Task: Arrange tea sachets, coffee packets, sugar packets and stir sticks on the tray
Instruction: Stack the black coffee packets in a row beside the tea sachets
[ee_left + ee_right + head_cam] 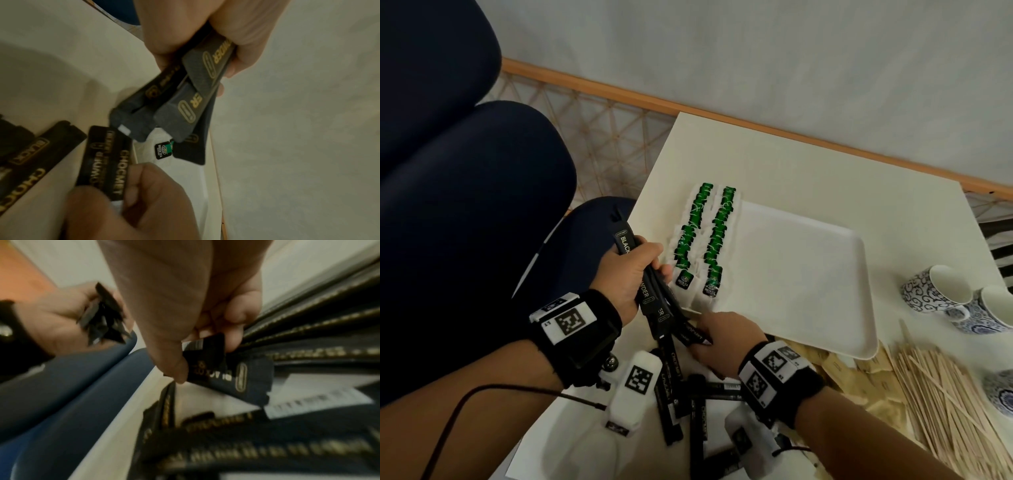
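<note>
Item: black coffee packets (654, 294), a fanned bunch clenched in the left hand (625, 274) just off the tray (808, 274) corner; one packet (207, 360) pinched by the right hand (722, 339), apparently lifted from the loose pile (688, 404) on the table (825, 164). Tea sachets (700, 246): two rows along the tray's left edge. Risk: the splayed bunch may slip while another is added, or brush the rows askew.

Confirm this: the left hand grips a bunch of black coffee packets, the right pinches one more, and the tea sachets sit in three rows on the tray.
Not three: the head view shows the tea sachets in two rows on the tray. The rest holds: the left hand grips the black coffee packets, and the right hand pinches another.
</note>
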Demonstrator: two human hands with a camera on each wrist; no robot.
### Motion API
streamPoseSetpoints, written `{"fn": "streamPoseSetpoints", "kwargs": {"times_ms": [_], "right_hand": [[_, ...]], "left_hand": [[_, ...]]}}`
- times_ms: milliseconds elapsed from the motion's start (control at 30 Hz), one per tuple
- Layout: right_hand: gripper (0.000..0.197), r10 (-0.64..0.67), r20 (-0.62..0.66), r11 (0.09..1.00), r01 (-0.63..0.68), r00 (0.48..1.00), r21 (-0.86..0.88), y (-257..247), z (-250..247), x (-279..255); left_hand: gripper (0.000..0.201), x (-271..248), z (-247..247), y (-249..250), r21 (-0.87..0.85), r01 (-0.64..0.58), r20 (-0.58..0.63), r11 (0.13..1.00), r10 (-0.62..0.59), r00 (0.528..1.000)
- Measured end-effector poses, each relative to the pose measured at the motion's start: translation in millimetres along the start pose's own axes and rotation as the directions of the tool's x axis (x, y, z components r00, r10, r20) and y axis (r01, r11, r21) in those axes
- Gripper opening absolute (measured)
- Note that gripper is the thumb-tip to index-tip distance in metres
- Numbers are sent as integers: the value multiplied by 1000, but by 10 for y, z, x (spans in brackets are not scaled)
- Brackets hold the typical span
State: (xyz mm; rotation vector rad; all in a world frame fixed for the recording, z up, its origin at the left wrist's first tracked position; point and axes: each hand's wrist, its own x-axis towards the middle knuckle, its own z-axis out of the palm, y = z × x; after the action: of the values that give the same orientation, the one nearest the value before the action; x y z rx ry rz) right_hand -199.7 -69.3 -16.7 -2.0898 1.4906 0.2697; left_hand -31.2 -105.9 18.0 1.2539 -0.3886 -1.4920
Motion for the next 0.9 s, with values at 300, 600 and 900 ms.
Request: {"fn": "streamPoseSetpoints", "kwargs": {"times_ms": [300, 600, 900], "right_hand": [[17, 81, -150, 803, 25, 985, 596, 330, -402, -146], [11, -85, -145, 508, 168, 986, 845, 395, -516, -143], [21, 104, -230, 831, 42, 968, 555, 624, -565, -107]], "left_hand": [[25, 23, 110, -93, 103, 41, 64, 994, -47, 997], [37, -106, 432, -261, 386, 55, 341, 921, -197, 919], [32, 58, 535, -233, 390, 140, 201, 910, -233, 952]]}}
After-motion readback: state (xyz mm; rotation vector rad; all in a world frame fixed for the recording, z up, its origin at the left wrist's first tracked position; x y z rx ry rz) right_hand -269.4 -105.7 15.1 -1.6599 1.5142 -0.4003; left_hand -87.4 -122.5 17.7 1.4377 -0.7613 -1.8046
